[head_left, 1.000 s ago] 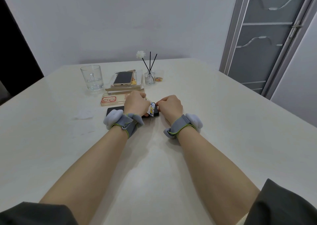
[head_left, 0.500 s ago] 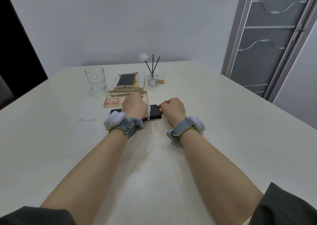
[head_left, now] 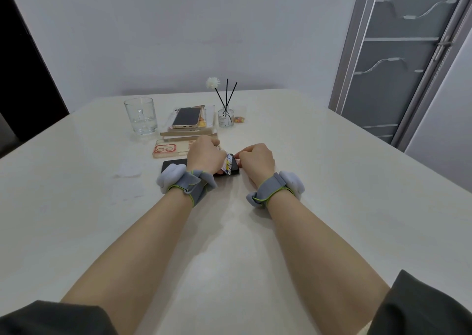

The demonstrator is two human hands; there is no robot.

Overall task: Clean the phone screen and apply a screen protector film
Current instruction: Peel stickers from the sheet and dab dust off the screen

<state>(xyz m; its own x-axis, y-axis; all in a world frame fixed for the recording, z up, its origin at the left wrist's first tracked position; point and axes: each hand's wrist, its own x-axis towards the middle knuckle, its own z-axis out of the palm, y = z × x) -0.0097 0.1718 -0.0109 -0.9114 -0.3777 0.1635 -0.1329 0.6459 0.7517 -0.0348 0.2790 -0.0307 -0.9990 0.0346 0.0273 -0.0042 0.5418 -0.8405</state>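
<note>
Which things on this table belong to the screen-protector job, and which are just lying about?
For the job: flat black phone; small colourful printed card between left hand and right hand; probably the thin white wipe.
Lying about: clear drinking glass; gold phone on stacked books; glass reed-diffuser bottle.

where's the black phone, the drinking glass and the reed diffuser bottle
black phone (head_left: pixel 172 162): head view, its bare left end
drinking glass (head_left: pixel 141 116): head view, middle of its wall
reed diffuser bottle (head_left: pixel 225 119): head view, its white label
</note>
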